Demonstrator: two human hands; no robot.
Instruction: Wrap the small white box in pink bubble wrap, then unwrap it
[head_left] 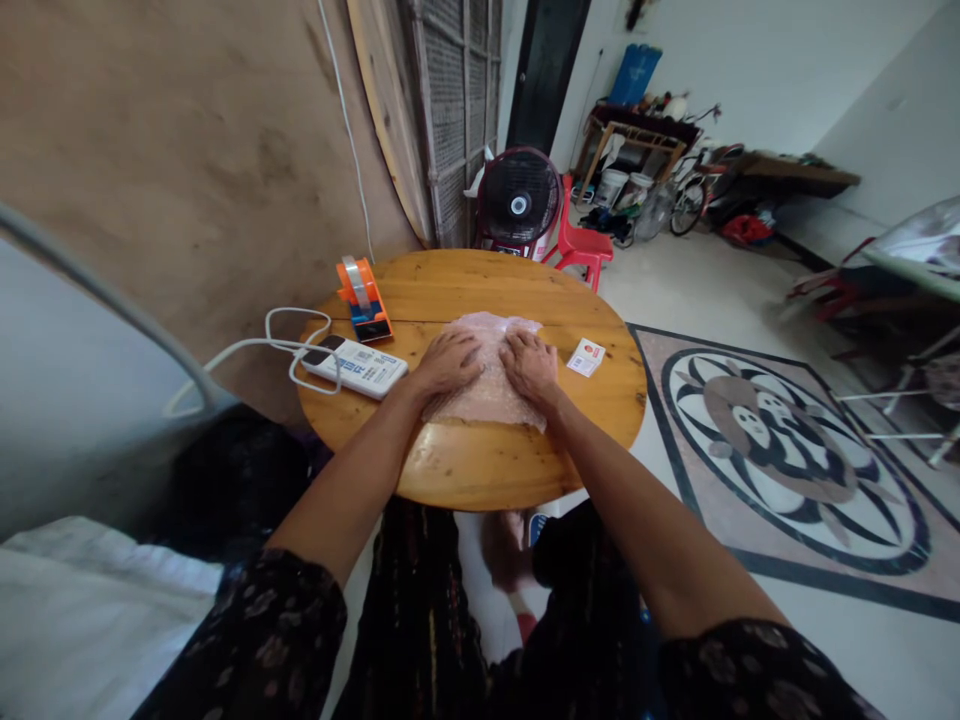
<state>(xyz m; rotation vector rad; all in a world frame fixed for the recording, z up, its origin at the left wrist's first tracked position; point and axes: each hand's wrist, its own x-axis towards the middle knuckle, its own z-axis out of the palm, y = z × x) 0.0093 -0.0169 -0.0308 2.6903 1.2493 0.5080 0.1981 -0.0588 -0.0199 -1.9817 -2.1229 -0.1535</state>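
Observation:
A sheet of pinkish bubble wrap [489, 392] lies spread on the round wooden table [480, 475]. My left hand [451, 360] rests flat on its left part, fingers stretched out. On the right part of the sheet lies my right hand [529, 362], also flat with its fingers apart. Neither hand grips anything. Whether something lies beneath the wrap, I cannot tell. Just right of my right hand are small printed cards [586, 357].
An orange tape dispenser [364, 298] stands at the table's back left. In front of it lies a white power strip [364, 367] with a looped white cable [251, 343]. Beyond the table are a fan [519, 200] and a red plastic chair [583, 242].

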